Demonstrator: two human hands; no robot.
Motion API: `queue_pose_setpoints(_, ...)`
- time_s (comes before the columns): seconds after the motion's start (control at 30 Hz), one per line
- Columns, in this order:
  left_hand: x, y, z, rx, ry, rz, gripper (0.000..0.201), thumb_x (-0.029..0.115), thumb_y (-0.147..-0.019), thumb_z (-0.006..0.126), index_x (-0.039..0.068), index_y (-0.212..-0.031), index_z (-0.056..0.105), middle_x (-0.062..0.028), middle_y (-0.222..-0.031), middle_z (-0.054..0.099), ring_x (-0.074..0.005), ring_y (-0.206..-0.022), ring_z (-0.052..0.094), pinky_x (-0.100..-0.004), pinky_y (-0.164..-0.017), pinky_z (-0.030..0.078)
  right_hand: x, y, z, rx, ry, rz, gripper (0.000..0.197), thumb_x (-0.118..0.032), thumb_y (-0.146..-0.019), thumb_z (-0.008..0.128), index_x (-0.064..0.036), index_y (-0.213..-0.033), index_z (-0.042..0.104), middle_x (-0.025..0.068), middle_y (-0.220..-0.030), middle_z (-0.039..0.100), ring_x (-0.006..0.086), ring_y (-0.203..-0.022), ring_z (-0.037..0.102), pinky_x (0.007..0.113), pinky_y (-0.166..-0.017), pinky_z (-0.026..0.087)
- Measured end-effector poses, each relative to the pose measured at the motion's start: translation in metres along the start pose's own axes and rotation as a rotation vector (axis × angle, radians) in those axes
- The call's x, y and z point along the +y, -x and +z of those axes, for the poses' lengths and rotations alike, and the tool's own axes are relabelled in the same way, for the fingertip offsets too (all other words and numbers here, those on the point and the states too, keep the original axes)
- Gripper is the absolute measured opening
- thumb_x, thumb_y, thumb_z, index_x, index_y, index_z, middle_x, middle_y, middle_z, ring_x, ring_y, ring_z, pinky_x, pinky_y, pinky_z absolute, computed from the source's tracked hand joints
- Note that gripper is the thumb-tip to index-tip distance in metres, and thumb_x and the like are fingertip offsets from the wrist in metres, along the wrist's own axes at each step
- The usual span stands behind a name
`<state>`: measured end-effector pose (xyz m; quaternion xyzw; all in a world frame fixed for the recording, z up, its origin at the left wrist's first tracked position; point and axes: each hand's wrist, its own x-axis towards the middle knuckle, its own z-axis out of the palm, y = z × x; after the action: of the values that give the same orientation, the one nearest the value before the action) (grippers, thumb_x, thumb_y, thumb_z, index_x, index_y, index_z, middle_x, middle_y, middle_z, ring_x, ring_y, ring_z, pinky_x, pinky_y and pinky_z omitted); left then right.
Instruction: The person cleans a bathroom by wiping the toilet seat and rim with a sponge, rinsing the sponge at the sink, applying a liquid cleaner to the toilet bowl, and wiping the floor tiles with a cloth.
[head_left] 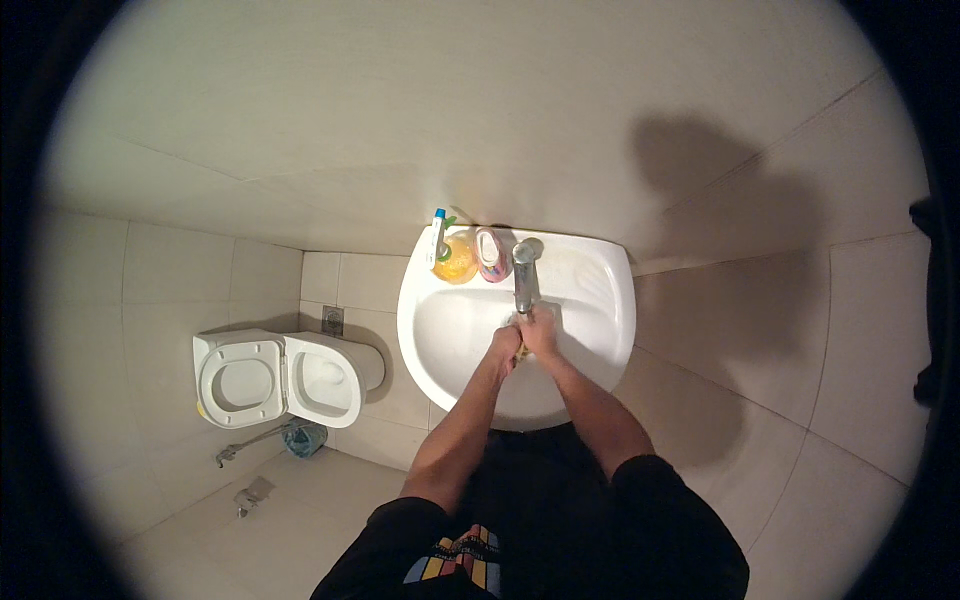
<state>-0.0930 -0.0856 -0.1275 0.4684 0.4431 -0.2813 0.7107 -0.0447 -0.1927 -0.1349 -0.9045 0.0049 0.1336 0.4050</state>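
Both my hands are together in the white sink, just below the chrome faucet. My left hand is curled, its fingers turned inward against the other hand. My right hand is closed beside it, nearer the spout. Something small and yellowish shows between the two palms; its kind cannot be made out. The fingers hide most of it.
On the sink's back left ledge are an orange soap bottle, a white tube with a blue cap and a pink, shoe-shaped item. A toilet with raised lid and a bagged bin stand at left.
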Motion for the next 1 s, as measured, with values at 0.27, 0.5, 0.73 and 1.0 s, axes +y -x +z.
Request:
queue_pose_setpoints(0.27,0.032,0.054,-0.036,0.097,-0.099,0.466,0.069,-0.005,-0.082,0.08,0.005,-0.141,0.046,-0.0096,-0.108,0.069,-0.0188,-0.093,0.068,-0.0321,-0.081,0.057,-0.001,0.012,-0.049,-0.221,0.299,-0.057,0.048,-0.024,-0.085,0.073,-0.0026,-0.127,0.063,0.0236,-0.116,0.071,0.0431,-0.114,0.066,0.054,-0.098,0.052)
queue_pose_setpoints(0.5,0.043,0.036,-0.028,0.052,-0.026,0.622,0.056,0.001,-0.09,0.078,0.006,-0.139,0.052,-0.0102,-0.113,0.07,-0.0196,-0.1,0.07,-0.033,-0.083,0.06,0.02,0.018,-0.038,-0.155,0.218,-0.406,0.031,-0.019,-0.074,0.08,-0.0022,-0.1,0.072,0.0155,-0.106,0.068,0.0364,-0.107,0.064,0.047,-0.092,0.052)
queue_pose_setpoints(0.73,-0.031,-0.055,-0.031,0.035,0.474,0.07,0.024,0.027,-0.106,0.06,0.006,-0.115,0.067,-0.0079,-0.107,0.071,-0.0197,-0.092,0.071,-0.0318,-0.078,0.058,-0.026,0.056,-0.021,-0.057,-1.005,0.2,0.022,-0.017,-0.087,0.077,0.0003,-0.08,0.066,0.0053,-0.086,0.068,0.0158,-0.083,0.065,0.033,-0.069,0.052)
queue_pose_setpoints(1.0,-0.028,-0.033,-0.018,-0.184,0.278,0.173,0.028,0.029,-0.104,0.06,0.005,-0.114,0.068,-0.0092,-0.101,0.071,-0.0191,-0.087,0.07,-0.0322,-0.072,0.056,-0.026,0.033,0.013,0.205,-0.382,-0.071,0.031,-0.025,-0.091,0.073,0.0006,-0.078,0.061,0.0217,-0.07,0.065,0.0387,-0.064,0.067,0.05,-0.06,0.049)
